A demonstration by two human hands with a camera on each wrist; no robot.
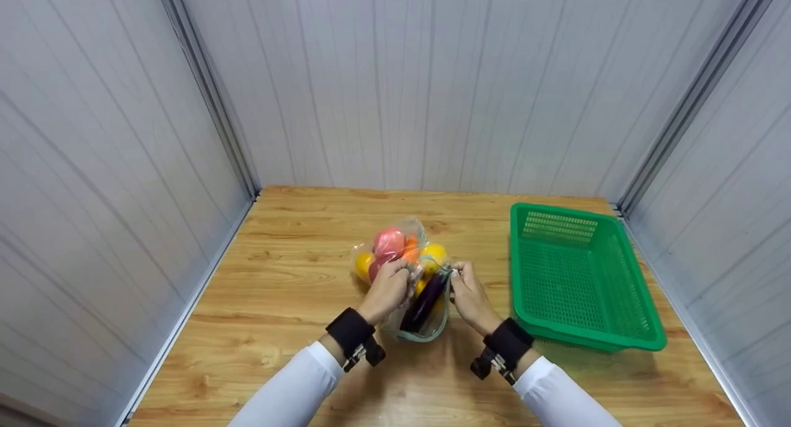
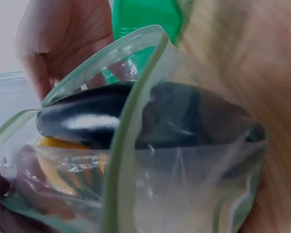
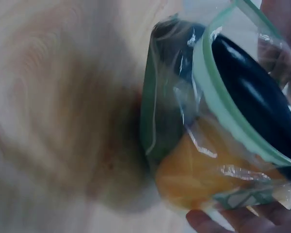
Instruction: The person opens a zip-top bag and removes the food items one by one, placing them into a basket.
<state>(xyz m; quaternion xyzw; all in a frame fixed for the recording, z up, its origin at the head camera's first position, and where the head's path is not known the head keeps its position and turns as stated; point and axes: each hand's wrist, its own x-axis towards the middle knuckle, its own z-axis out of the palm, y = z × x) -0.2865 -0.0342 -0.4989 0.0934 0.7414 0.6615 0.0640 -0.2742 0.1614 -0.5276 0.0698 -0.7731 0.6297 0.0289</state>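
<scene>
Between the hands is a clear zip bag (image 1: 413,337) with a pale green closure strip, its mouth gaping. A dark purple eggplant (image 1: 425,303) lies slanted in the mouth, with yellow-orange fruit (image 3: 199,170) beneath it. My left hand (image 1: 389,288) pinches the bag's left side near the top. On the right side, by the eggplant's stem end, my right hand (image 1: 469,296) pinches the bag's edge. Just beyond the left hand are pink-red fruits (image 1: 389,243), an orange one (image 1: 411,250) and yellow ones (image 1: 434,254), seen through clear plastic.
A green plastic basket (image 1: 575,329) with perforated sides stands to the right on the wooden table (image 1: 290,260). Pale panel walls (image 1: 395,87) enclose the table at the back and on both sides.
</scene>
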